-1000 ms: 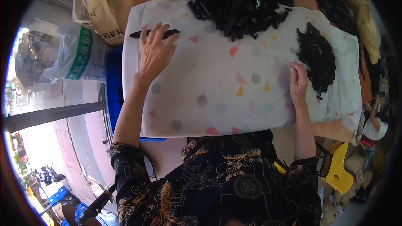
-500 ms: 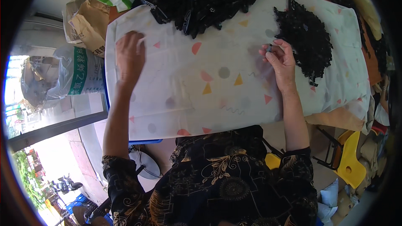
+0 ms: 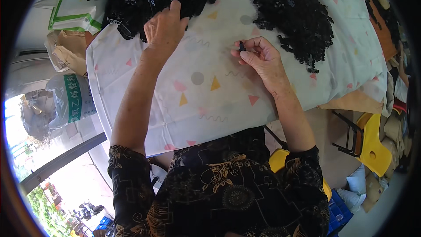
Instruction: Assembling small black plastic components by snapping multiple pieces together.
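Over the near edge of a large heap of black plastic parts (image 3: 131, 4) at the far left is my left hand (image 3: 165, 27), back up and fingers bent down. Its fingertips are hidden, so I cannot tell whether it grips a part. My right hand (image 3: 262, 57) hovers above the cloth, thumb and fingers closed on a small black plastic piece (image 3: 242, 46) that stands upright in the pinch. Beyond that hand, to the right, lies a second, flatter pile of small black pieces (image 3: 302, 15).
A white cloth (image 3: 175, 109) with coloured shapes covers the table. On the left are a white-and-green bag (image 3: 79, 6), a brown paper bag (image 3: 72, 50) and a clear plastic sack (image 3: 57, 101). A yellow chair (image 3: 375, 147) stands at right, near a blue crate (image 3: 340, 210).
My left hand has moved forward and right from the bare cloth to the heap. My right hand has shifted left with the small piece. The whole view has turned and shifted somewhat.
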The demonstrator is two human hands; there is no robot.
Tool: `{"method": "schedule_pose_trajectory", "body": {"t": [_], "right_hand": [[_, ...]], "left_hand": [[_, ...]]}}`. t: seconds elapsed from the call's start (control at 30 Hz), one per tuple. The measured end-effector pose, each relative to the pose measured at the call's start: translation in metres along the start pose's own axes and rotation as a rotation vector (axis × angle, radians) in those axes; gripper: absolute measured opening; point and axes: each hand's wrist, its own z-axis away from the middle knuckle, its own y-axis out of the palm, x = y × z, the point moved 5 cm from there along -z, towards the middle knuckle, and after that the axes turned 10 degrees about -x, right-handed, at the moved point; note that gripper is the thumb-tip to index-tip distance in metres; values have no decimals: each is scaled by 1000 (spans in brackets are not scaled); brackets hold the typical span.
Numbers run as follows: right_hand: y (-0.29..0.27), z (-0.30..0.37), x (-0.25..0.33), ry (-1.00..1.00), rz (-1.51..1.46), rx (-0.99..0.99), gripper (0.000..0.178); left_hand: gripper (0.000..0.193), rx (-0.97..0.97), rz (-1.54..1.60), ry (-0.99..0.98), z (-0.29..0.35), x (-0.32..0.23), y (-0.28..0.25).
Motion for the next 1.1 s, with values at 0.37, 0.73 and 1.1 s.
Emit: {"method": "schedule_pose_trajectory", "body": {"t": [0.37,0.73,1.1], "right_hand": [[1,1,-4,-82,76,115,10],[75,36,-16,-72,-195,135,5],[81,48,-31,-44,-189,82,6]], "left_hand": [[27,-84,1016,-437,59,20,1],[33,263,2258,-886,148,-32,-3],[34,160,2072,-792,156,-49,-21]]}}
